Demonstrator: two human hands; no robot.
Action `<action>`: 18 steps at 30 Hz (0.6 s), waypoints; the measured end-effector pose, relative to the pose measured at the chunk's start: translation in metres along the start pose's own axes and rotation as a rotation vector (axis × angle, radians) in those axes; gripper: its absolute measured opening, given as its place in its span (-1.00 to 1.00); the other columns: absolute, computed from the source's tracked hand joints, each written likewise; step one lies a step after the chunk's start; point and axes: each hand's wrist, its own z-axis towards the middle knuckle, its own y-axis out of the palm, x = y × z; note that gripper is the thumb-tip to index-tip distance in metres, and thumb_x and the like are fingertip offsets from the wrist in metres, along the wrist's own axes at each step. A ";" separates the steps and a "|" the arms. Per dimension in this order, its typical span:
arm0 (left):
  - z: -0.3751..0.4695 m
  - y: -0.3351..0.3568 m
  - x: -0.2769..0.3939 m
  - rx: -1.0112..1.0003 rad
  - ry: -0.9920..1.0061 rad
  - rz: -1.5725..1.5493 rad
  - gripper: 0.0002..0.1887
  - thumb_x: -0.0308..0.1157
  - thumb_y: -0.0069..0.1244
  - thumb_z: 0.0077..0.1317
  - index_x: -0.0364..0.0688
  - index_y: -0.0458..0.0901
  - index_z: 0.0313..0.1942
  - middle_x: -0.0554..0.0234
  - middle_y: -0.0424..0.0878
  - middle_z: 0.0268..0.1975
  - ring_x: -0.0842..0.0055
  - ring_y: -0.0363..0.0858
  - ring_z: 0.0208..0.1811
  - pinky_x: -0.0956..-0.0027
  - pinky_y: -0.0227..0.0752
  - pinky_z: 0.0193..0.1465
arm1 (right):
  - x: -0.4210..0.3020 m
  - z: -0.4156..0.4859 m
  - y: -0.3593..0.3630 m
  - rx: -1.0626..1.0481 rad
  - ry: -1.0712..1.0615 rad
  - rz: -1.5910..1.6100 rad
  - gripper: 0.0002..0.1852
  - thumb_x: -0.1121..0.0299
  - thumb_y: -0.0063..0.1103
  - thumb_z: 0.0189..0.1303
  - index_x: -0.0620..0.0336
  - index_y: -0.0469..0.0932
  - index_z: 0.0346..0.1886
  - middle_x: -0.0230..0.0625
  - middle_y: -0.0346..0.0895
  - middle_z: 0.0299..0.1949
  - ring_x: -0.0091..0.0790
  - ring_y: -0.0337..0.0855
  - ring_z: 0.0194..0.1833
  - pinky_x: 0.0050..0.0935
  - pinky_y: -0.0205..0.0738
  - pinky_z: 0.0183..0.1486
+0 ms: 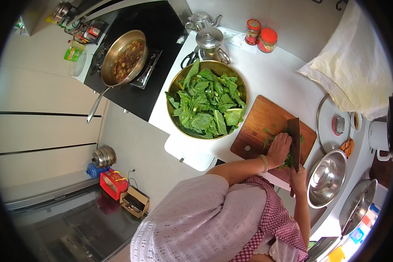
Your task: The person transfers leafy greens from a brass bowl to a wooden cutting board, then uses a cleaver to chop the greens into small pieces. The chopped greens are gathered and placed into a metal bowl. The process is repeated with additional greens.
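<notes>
My right hand (298,177) grips the handle of a broad kitchen cleaver (294,139), whose blade stands on edge over a wooden cutting board (260,116). Just left of the blade, my left hand (279,149), with a pale bangle at the wrist, presses down on chopped green herbs (285,163), fingertips close against the steel. Bits of herb lie scattered on both sides of the cleaver. Part of the herb pile is hidden under my left hand. Beyond the board's left edge sits a large gold-coloured metal bowl (169,121) heaped with torn leafy greens (209,101).
A long-handled frying pan (107,70) holding brown sauce with chunks rests on the black gas hob (157,23). Steel pots (209,39), scissors (190,59) and red-lidded jars (267,40) line the wall. To the right are a glass lid (326,121) and a steel bowl (327,178).
</notes>
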 end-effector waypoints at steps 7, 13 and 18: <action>0.001 -0.001 0.003 0.007 0.013 -0.014 -0.83 -0.50 -0.03 0.26 -0.25 0.46 -0.14 -0.07 0.48 -0.07 0.05 0.47 0.05 0.06 0.35 0.19 | 0.030 0.027 0.005 0.046 -0.111 0.097 -0.82 0.40 0.14 0.40 0.28 0.54 -0.35 -0.41 0.40 -0.64 -0.54 0.43 -0.66 -0.34 0.33 -0.61; 0.000 0.005 0.000 0.134 0.039 0.007 -0.82 -0.51 0.00 0.24 -0.27 0.46 -0.14 -0.08 0.48 -0.08 0.03 0.46 0.06 0.03 0.36 0.21 | -0.007 -0.006 -0.008 0.059 -0.126 0.028 -0.78 0.37 0.12 0.40 0.28 0.50 -0.38 -0.41 0.40 -0.67 -0.52 0.44 -0.71 -0.35 0.32 -0.67; -0.007 0.018 -0.007 -0.043 -0.038 0.023 -0.78 -0.53 -0.04 0.25 -0.29 0.47 -0.09 -0.10 0.47 -0.02 0.04 0.45 0.11 0.05 0.33 0.30 | -0.007 -0.017 -0.018 -0.046 -0.095 -0.002 -0.79 0.37 0.10 0.40 0.27 0.50 -0.38 -0.41 0.38 -0.69 -0.49 0.47 -0.73 -0.34 0.33 -0.70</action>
